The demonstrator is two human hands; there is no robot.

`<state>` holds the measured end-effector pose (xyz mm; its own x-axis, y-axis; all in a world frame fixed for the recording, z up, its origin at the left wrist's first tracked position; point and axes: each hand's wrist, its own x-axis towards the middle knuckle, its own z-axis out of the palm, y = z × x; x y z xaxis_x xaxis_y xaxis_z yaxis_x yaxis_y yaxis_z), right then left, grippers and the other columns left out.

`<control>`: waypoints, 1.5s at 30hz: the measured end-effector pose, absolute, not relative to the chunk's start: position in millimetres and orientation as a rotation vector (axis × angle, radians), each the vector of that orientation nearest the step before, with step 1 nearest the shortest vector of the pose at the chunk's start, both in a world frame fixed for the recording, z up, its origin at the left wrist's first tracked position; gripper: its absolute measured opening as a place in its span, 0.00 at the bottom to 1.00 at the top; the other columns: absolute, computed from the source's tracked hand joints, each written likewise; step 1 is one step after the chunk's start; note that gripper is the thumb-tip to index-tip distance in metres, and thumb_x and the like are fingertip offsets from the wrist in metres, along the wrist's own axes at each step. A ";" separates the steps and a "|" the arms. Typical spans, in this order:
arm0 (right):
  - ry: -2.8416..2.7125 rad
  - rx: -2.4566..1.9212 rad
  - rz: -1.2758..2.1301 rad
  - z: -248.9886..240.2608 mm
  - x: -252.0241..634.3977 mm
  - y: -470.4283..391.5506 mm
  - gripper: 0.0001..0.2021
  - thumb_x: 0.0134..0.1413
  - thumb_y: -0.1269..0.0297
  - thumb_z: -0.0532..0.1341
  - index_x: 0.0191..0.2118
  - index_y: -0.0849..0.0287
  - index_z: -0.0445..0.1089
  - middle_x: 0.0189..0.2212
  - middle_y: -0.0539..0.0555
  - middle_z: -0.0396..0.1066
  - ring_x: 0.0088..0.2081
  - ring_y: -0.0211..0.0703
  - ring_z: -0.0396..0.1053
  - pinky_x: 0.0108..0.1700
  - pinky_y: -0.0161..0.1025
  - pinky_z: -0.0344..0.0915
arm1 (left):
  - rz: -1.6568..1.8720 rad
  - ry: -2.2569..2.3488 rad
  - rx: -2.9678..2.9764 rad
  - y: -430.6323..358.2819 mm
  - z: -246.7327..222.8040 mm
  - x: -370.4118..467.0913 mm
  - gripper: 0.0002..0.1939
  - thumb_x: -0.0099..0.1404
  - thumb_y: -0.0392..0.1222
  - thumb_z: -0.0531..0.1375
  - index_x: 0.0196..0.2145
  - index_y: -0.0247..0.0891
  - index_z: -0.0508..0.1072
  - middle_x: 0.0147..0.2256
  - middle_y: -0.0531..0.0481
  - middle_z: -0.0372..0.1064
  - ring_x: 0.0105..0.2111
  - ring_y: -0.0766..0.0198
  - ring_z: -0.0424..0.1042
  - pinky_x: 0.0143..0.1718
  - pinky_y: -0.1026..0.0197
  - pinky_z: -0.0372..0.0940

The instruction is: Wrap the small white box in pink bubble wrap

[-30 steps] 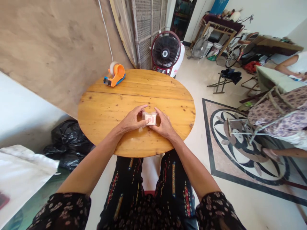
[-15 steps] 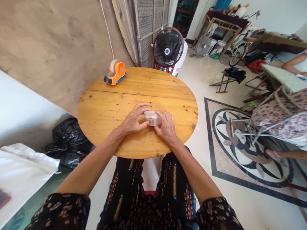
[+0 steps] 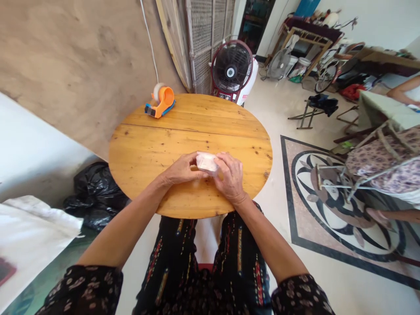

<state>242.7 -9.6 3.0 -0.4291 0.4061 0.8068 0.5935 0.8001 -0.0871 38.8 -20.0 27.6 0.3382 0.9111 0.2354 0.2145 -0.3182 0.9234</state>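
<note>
A small pale box [image 3: 206, 162], slightly blurred, is between my two hands over the near half of the round wooden table [image 3: 147, 148]. It looks tilted, with its light top face towards me. My left hand [image 3: 184, 169] grips the box's left end, thumb at the near side and fingers behind. Around the right end, the fingers of my right hand [image 3: 230, 174] are bent and closed on it. Printing on the box is too smeared to read.
An orange tape dispenser [image 3: 161, 103] stands at the table's far left edge. Behind the table is a fan [image 3: 231, 72]. Black plastic bags [image 3: 93, 192] lie at the left. On the right, another person [image 3: 387, 162] sits at a pale-covered table.
The box has been tipped up, so its light top face shows instead of the printed side. My right-hand fingers have moved further over its right end.
</note>
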 end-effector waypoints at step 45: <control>-1.649 -0.798 1.135 36.9 217.8 9.0 0.28 0.51 0.49 0.66 0.56 0.55 0.65 0.52 0.58 0.70 0.52 0.50 0.69 0.56 0.50 0.65 | 1.771 1.358 2.499 -9.9 4.4 37.9 0.30 0.62 0.43 0.65 0.59 0.44 0.61 0.54 0.39 0.65 0.54 0.53 0.68 0.53 0.50 0.69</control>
